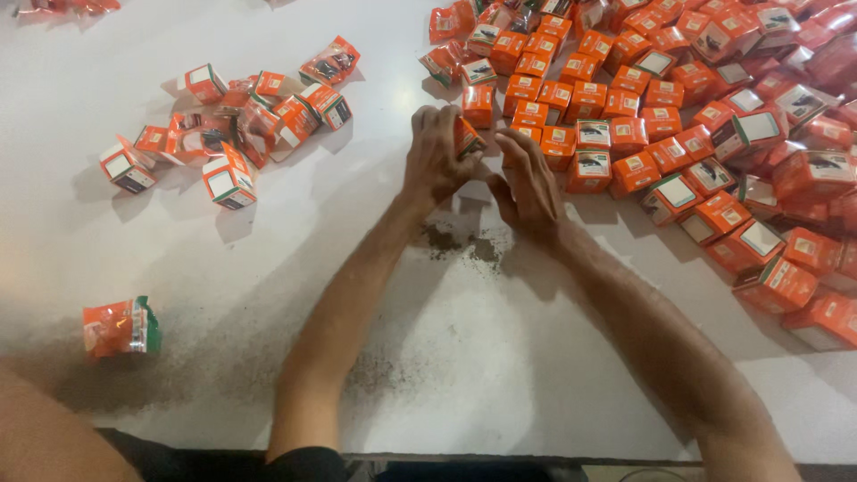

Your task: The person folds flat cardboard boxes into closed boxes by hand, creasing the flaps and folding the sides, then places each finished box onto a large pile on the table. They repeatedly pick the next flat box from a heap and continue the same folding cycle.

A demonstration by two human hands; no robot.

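Note:
My left hand (436, 156) is closed around a small orange packet (467, 138) near the middle of the white table (500, 357). My right hand (528, 183) lies just right of it, fingers spread and reaching into the edge of a big heap of small orange boxes (678, 116). Its fingertips touch the nearest boxes; whether it grips one I cannot tell. Both forearms stretch from the near edge toward the table's middle.
A smaller cluster of orange packets and boxes (232, 125) lies at the left. One lone orange packet (120, 327) sits near the front left edge. Dark powder (455, 243) is scattered under my wrists and along the front of the table.

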